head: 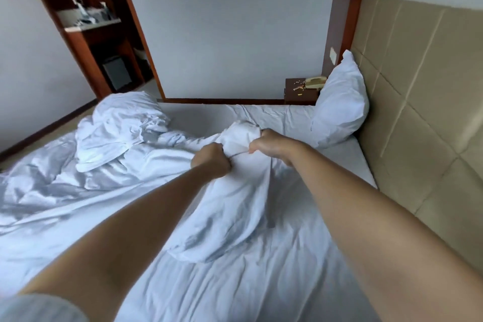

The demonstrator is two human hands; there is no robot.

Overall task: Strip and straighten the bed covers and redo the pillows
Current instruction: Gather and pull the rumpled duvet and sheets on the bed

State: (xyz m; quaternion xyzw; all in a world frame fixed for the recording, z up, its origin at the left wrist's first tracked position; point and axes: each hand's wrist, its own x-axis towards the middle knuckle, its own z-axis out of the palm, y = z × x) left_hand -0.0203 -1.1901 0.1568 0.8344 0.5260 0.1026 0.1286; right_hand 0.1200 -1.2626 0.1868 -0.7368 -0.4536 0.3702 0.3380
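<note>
White bedding fills most of the frame, with a wooden shelf unit (91,29) in the upper left, a plain wall behind, and a padded tan headboard (418,86) down the right side. At the left, the duvet (52,191) lies rumpled across the bed, and a loose pillow (122,125) sits crumpled on top of it in the upper left of the bedding. At the centre, the left hand (210,161) and the right hand (270,145) are close together, each with its grip clamped on the gathered open end of a pillowcase (230,204) whose bulk sags toward the lower middle of the frame onto the bare sheet (261,282); whether a pillow is inside cannot be told for sure, though the fullness suggests one. To the right, a second pillow (339,107) leans upright against the headboard, and behind it a bedside stand (298,91) carries a telephone (316,82). The step in hand looks like working the case at its mouth. To do it well, the two hands should move apart along the hem so the opening is taut, then lift and shake so the filling settles into the far corners. Pulling from one bunched point risks leaving the case twisted, so the seams should be squared first.
</note>
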